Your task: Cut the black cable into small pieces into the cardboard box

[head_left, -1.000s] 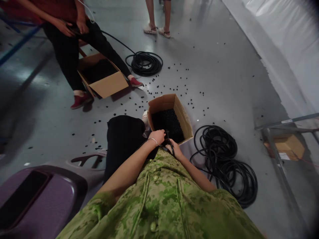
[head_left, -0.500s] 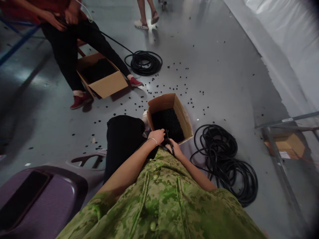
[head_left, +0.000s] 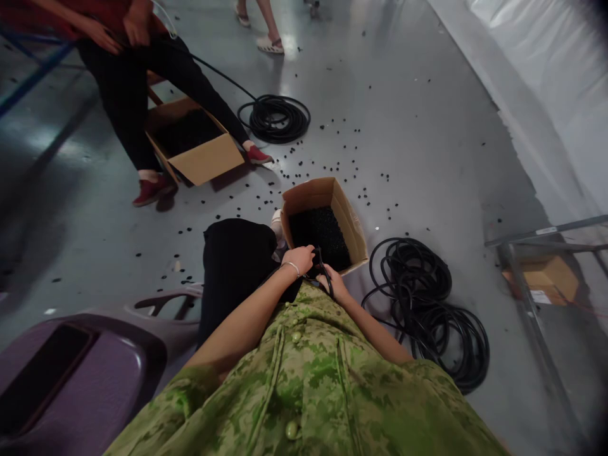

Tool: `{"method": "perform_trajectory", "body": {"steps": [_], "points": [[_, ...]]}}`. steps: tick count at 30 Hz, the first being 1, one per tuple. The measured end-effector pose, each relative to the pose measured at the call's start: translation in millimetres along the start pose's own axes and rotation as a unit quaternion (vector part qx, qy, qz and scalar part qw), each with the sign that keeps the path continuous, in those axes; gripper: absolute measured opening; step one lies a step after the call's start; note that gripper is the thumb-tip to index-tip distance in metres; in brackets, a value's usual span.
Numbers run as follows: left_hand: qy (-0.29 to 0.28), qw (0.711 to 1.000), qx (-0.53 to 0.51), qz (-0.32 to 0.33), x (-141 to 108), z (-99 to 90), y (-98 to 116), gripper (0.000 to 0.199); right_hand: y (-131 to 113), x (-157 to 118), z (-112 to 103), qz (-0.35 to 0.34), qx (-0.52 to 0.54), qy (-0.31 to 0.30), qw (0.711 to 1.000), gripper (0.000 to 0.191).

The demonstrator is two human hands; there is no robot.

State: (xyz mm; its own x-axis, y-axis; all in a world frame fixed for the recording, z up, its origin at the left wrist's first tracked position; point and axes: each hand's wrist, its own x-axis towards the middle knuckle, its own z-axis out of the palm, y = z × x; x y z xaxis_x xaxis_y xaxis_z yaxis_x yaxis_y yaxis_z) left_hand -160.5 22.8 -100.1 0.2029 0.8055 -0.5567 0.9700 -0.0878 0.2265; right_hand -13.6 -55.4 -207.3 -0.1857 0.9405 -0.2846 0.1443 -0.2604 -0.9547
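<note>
An open cardboard box (head_left: 354, 221) stands on the floor in front of me, with many small black pieces (head_left: 320, 234) inside. At its near edge, my left hand (head_left: 299, 259) has its fingers closed; what they grip is too small to name. My right hand (head_left: 335, 285) is closed around a thin, dark, curved thing (head_left: 325, 272), perhaps a tool handle or a piece of hose, which rises between the two hands. Coils of black hose (head_left: 413, 278) lie on the floor to the right of my right arm.
A seated person in dark trousers (head_left: 114, 107) is at upper left, around another box (head_left: 206, 161) of black pieces, beside a coiled hose (head_left: 278, 120). Another person's feet (head_left: 270, 44) are beyond. A purple chair (head_left: 123, 373) holding a phone (head_left: 45, 373) is at lower left; a metal frame (head_left: 525, 297) is right.
The far person's feet have shifted left. My hands have barely moved and stay together at the near edge of the box.
</note>
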Motion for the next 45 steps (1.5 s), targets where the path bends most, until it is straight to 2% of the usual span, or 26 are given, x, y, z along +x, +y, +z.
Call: {"method": "perform_trajectory", "body": {"steps": [17, 27, 45], "points": [[-0.001, 1.0, 0.005, -0.004, 0.7, 0.1, 0.7, 0.037, -12.0, -1.5, -1.3, 0.015, -0.044, -0.006, 0.999, 0.035], [-0.007, 1.0, 0.006, -0.007, -1.3, -2.4, 1.2, 0.036, -10.3, -2.5, -1.2, 0.011, -0.017, -0.015, 1.0, 0.035], [-0.014, 0.999, 0.026, 0.012, -3.1, -1.5, 4.1, 0.036, -8.5, -2.8, -2.0, 0.009, -0.044, 0.003, 0.999, 0.037]]}}
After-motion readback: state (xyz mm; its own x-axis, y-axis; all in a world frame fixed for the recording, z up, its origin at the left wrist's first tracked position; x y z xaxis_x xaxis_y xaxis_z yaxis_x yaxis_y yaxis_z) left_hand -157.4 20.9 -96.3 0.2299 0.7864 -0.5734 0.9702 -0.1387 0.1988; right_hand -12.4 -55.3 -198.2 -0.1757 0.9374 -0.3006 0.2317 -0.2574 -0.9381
